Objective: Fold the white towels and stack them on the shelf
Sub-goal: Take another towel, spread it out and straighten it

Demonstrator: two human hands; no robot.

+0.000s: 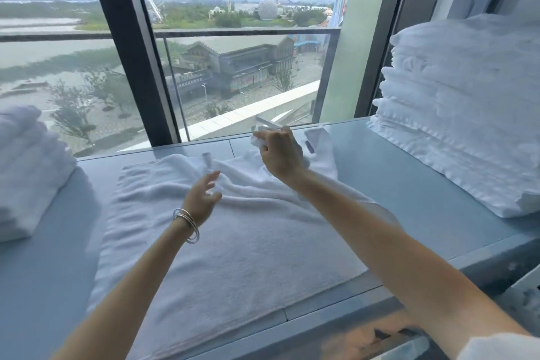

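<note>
Right grip (280, 155): fingers curled, pinching a bunched bit of the towel's (233, 242) far edge, raised a little off the shelf (409, 184).
Left grip (203, 196): fingers spread and loose, holding nothing, over a ridge in the towel's middle; blurred, contact unclear.
Left wrist: thin silver bangles (187, 225).
Towel: white, spread on the pale blue shelf; near part flat, far part rumpled.
Shelf ends: tall pile (467, 114) of folded white towels at right, lower pile (26, 172) at left, both apart from the spread towel.
Behind: window (233, 52).
</note>
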